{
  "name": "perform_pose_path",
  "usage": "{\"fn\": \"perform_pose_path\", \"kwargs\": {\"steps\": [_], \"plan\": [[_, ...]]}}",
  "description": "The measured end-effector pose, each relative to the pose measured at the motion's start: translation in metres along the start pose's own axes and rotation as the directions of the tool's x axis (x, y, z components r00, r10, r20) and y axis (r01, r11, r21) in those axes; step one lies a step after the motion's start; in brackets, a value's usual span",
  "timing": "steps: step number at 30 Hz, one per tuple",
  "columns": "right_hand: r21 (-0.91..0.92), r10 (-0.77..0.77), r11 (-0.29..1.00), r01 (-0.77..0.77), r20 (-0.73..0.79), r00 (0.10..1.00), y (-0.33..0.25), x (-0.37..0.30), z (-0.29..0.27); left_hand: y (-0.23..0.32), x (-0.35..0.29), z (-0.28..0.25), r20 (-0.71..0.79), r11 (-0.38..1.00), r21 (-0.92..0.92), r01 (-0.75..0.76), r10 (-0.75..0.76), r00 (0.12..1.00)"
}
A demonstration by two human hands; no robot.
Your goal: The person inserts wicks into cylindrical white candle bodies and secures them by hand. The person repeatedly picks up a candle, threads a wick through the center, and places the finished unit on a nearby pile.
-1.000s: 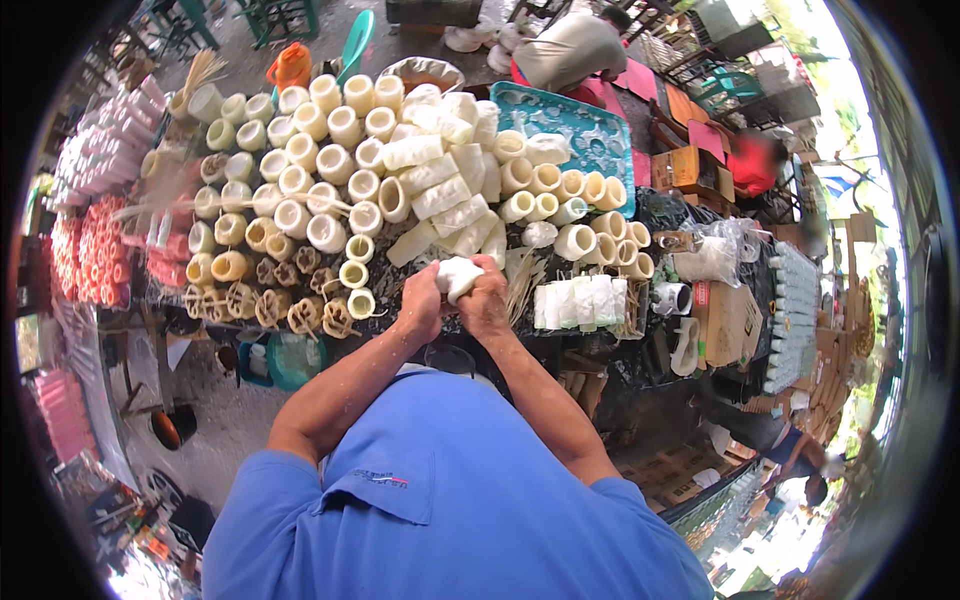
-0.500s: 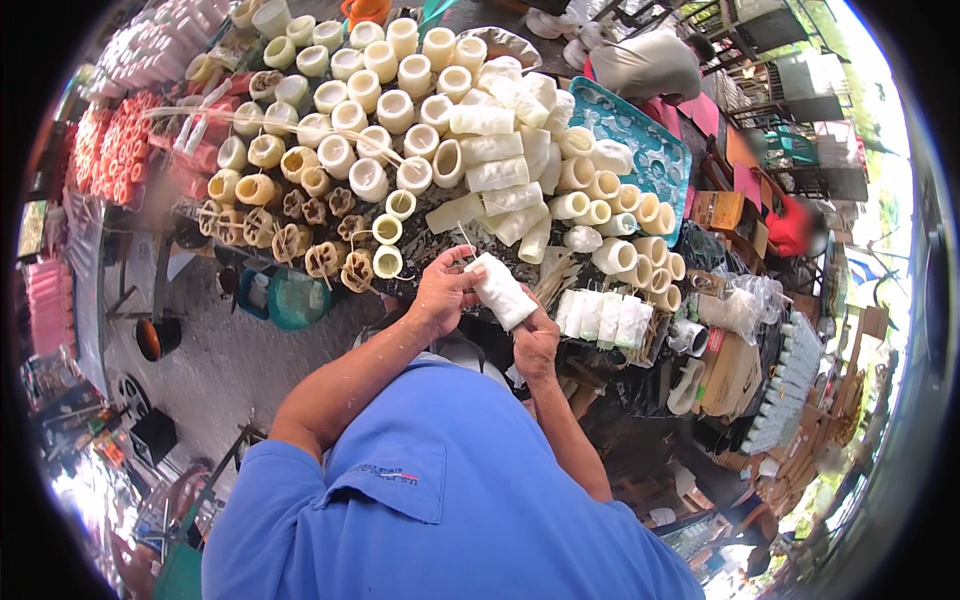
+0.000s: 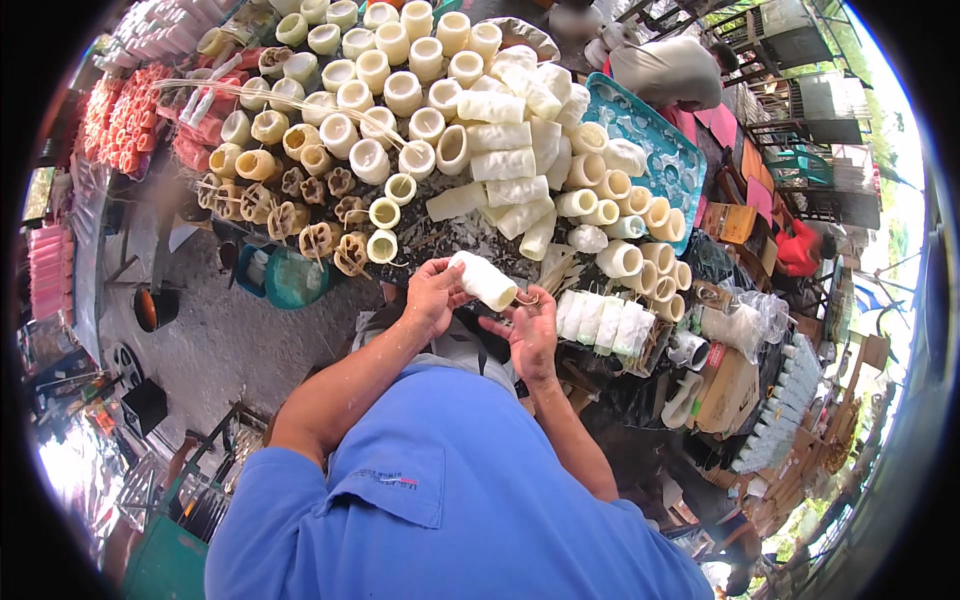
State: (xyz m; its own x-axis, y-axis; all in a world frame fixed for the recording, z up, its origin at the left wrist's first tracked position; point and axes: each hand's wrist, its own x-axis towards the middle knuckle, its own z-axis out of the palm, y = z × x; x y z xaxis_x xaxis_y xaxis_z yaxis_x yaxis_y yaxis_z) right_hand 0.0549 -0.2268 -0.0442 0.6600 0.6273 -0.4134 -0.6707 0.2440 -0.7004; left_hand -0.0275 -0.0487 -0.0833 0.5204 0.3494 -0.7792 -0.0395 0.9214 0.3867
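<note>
My left hand (image 3: 434, 296) is closed around a hollow white wax cylinder (image 3: 482, 280), above the near edge of the table. The cylinder tilts down to the right, its yellowish open end towards my right hand (image 3: 533, 335). That hand is open, palm showing and fingers apart, with the upper fingertips at or close to the cylinder's open end. Whether they touch it I cannot tell. Beyond my hands stand rows of cream hollow wax cups (image 3: 369, 160), and closer in lies a pile of white wrapped-looking cylinders (image 3: 503, 165).
Brown bundled pieces (image 3: 319, 240) line the table's left front edge. A teal tray (image 3: 650, 125) lies at the back right, with white cylinders (image 3: 604, 322) in a row nearer me. A teal basin (image 3: 298, 277) stands on the floor at left. Another person (image 3: 668, 72) bends over at the back.
The cylinder has turned so its open end shows at the right. My right hand has let go of its lower end and opened. The view has shifted slightly.
</note>
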Motion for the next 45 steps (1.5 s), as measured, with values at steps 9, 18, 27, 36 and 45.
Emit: {"fn": "perform_pose_path", "kwargs": {"steps": [9,18,27,36,45], "plan": [[-0.716,-0.076,0.697,-0.04,-0.13,0.989,-0.013,0.024,-0.017,0.014,0.043,0.006,0.613,-0.361,0.784,-0.504,0.574,0.543],[-0.889,-0.056,0.445,-0.107,-0.147,0.988,-0.016,0.041,-0.025,0.046,0.119,0.043,0.691,-0.697,0.674,-0.244,0.48,0.54],[-0.959,-0.2,0.232,0.163,0.117,0.973,-0.018,0.075,0.015,0.048,0.052,0.004,0.616,-0.591,0.764,-0.259,0.548,0.565],[-0.848,-0.141,-0.005,0.529,0.525,0.839,0.006,0.184,0.065,0.064,0.049,-0.004,0.546,-0.434,0.838,-0.331,0.637,0.544],[-0.814,-0.221,-0.069,0.576,0.576,0.787,0.039,0.221,0.053,0.067,0.065,-0.012,0.598,-0.525,0.792,-0.313,0.562,0.571]]}}
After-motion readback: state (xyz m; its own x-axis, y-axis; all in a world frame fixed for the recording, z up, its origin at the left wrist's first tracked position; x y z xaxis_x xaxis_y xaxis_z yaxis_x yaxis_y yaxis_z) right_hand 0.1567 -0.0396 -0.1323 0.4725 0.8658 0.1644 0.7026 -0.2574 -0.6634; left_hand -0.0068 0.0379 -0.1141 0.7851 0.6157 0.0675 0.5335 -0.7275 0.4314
